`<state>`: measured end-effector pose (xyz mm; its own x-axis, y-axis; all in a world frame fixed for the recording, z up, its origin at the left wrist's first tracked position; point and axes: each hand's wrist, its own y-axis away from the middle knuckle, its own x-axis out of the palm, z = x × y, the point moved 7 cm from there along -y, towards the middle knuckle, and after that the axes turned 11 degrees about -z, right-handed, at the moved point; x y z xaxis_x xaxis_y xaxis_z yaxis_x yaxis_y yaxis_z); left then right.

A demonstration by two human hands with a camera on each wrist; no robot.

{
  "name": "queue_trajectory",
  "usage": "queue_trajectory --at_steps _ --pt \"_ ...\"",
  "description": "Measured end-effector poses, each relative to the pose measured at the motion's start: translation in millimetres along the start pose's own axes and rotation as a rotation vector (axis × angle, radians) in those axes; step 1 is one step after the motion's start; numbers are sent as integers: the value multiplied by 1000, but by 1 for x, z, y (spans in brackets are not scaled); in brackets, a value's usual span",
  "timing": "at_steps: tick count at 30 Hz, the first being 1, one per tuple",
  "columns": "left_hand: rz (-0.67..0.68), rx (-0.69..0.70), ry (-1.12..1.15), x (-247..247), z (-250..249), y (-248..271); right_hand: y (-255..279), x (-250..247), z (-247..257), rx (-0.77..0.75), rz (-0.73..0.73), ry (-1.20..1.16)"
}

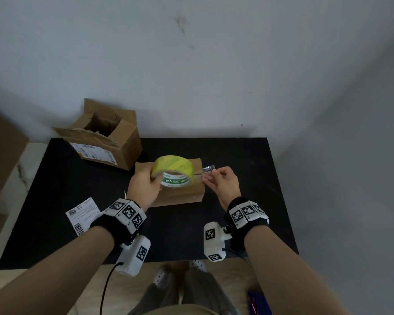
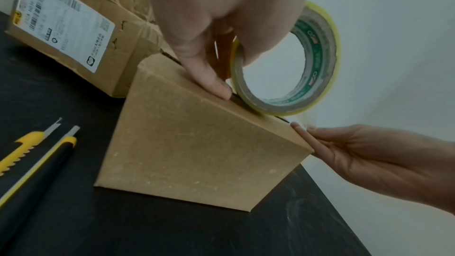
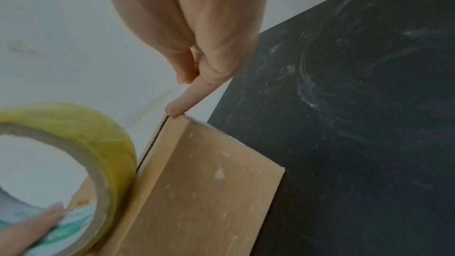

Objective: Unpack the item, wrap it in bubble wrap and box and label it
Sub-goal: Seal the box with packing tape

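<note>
A small closed cardboard box (image 1: pixel 180 194) sits mid-table. My left hand (image 1: pixel 143 185) grips a yellow-green tape roll (image 1: pixel 173 169) standing on edge on the box top, fingers through its core. In the left wrist view the tape roll (image 2: pixel 295 65) rests along the flap seam of the small box (image 2: pixel 204 143). My right hand (image 1: pixel 223 180) pinches the clear free tape end (image 1: pixel 208 167), pulled out past the box's right edge. In the right wrist view an index fingertip (image 3: pixel 176 109) touches the corner of the small box (image 3: pixel 197 192) beside the tape roll (image 3: pixel 98 135).
An opened, torn shipping box (image 1: pixel 102 137) stands at the black table's (image 1: pixel 248 178) back left. A printed label sheet (image 1: pixel 82 214) lies near the front left. Two yellow-black utility knives (image 2: pixel 24 153) lie left of the small box. More cardboard stands off the table's left.
</note>
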<state>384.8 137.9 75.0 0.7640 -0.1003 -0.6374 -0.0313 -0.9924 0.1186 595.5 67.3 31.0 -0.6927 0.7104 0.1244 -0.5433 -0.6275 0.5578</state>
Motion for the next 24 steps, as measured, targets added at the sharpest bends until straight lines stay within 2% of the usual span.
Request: queue_trajectory --at_steps 3,8,13,17,24 --pt "8 0 -41 2 -8 0 0 0 0 -3 9 4" --pt "-9 -106 86 2 -4 -7 -2 0 0 -7 19 19" --pt "31 -72 57 4 -9 -7 -9 0 -1 15 -29 68" --pt "43 -58 37 5 -8 -9 -13 -2 -6 -32 -89 228" --pt "30 -14 -3 5 -17 -9 -18 0 -20 -11 -99 330"
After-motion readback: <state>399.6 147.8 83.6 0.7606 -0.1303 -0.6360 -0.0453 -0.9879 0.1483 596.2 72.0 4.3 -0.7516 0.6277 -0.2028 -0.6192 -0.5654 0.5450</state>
